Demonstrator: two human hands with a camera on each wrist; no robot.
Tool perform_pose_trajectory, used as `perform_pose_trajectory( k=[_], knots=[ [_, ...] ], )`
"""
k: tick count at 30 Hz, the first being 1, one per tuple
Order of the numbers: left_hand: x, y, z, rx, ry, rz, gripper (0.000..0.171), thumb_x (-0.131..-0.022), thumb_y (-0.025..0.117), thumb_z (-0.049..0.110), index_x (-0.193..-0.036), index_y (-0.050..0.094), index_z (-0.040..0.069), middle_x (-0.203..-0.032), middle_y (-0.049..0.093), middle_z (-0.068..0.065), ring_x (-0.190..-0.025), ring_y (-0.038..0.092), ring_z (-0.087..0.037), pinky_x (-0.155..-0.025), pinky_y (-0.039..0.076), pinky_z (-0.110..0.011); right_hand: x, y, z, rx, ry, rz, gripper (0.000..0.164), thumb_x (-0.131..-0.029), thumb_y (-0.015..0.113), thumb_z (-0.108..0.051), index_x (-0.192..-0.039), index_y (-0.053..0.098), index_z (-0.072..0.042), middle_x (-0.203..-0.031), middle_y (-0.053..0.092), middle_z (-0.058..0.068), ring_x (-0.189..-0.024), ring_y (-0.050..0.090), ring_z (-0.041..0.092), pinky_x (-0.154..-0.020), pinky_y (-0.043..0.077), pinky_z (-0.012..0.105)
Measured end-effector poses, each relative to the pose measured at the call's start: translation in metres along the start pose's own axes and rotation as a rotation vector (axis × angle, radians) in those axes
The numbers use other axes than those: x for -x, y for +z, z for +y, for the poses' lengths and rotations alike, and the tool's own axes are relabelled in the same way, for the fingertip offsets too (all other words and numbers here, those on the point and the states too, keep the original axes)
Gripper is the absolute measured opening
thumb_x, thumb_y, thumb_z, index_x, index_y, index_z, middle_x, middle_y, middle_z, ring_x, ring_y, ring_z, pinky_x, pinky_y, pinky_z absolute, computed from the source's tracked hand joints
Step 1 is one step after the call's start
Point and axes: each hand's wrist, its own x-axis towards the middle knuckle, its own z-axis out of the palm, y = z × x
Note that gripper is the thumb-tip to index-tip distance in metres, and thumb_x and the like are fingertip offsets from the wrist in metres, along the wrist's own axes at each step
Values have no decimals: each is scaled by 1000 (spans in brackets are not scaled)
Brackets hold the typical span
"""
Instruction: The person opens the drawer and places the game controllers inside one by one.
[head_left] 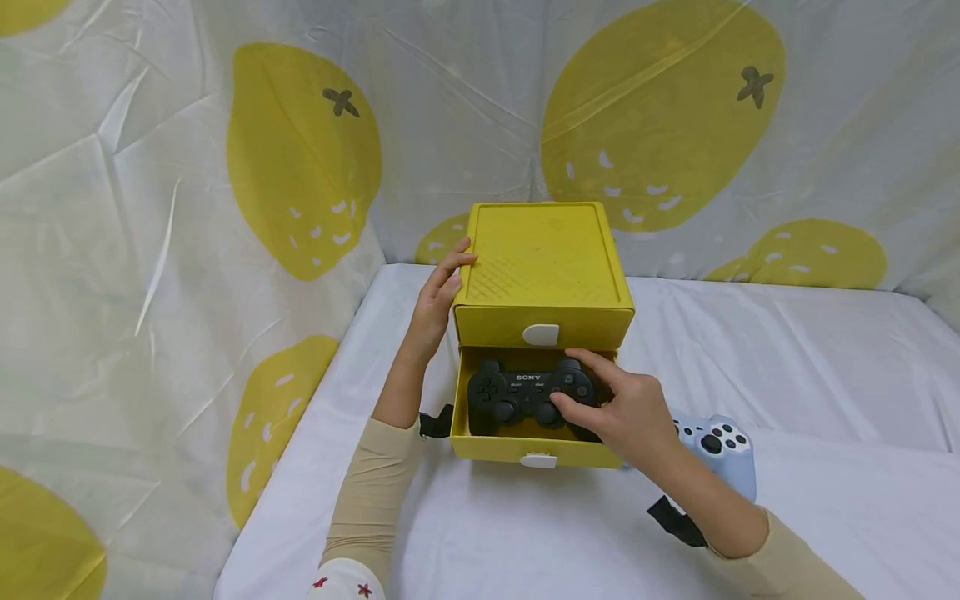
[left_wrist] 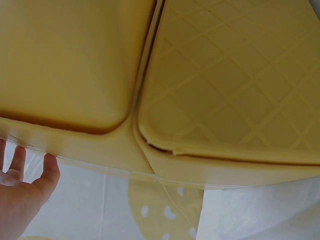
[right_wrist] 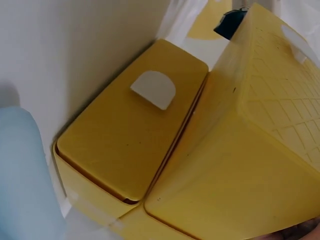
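A yellow two-drawer box (head_left: 547, 250) stands on the white-covered table, its lower drawer (head_left: 495, 450) pulled out. In that drawer lies a black Sony game controller (head_left: 525, 396). My right hand (head_left: 633, 412) grips the controller's right end, thumb on the front and fingers over the top edge. The left hand (head_left: 435, 308) rests against the box's left side, with fingertips at the top edge; in the left wrist view its fingers (left_wrist: 49, 172) touch the side wall. In the right wrist view, only a bit of the right hand shows at the bottom right corner.
A light blue game controller (head_left: 720, 446) lies right of the box, partly hidden behind the right forearm. White tabs (head_left: 542, 335) front both drawers. Lemon-patterned curtains (head_left: 450, 100) hang behind and to the left. A black strap (head_left: 675, 523) shows by the right wrist.
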Motion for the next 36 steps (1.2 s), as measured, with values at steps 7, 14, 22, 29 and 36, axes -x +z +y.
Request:
perform_pose_trajectory(
  k=[7,14,22,29,36],
  knots=[
    [0,1,3,4,6,2,48,-99,41,24,-130,45,-12,-157,27,-15,-146,19,-19,-116,16,-40,-6,-3,-10,116,127,-166,46,-83,74,-28,-123,67,-4,-51,48,-10,-48,41,8,-45,36,25],
    [0,2,3,-7,-12,13,53,-99,43,32,-130,45,-11,-157,29,-12,-145,21,-17,-116,17,-40,-10,-2,-14,205,204,-256,45,-87,66,-34,-121,65,-4,-72,67,4,-61,54,16,-53,43,29],
    [0,1,2,-13,-8,10,74,-96,49,55,-130,45,-11,-157,29,-13,-146,20,-18,-116,17,-41,-14,-1,-17,278,227,-340,47,-90,61,-35,-122,63,-1,-77,67,8,-61,52,18,-54,41,30],
    [0,0,2,7,0,-8,50,-101,42,29,-132,45,-11,-158,26,-14,-146,18,-19,-116,15,-40,-16,-3,-17,296,205,-386,46,-92,60,-33,-123,62,0,-75,65,8,-61,52,18,-54,41,31],
    [0,0,4,-3,-16,-15,43,-100,35,12,-133,42,-15,-158,21,-20,-147,15,-23,-116,15,-42,-18,-7,-17,318,179,-478,38,-95,56,-32,-116,60,0,-66,54,2,-57,46,17,-52,37,31]
  ],
)
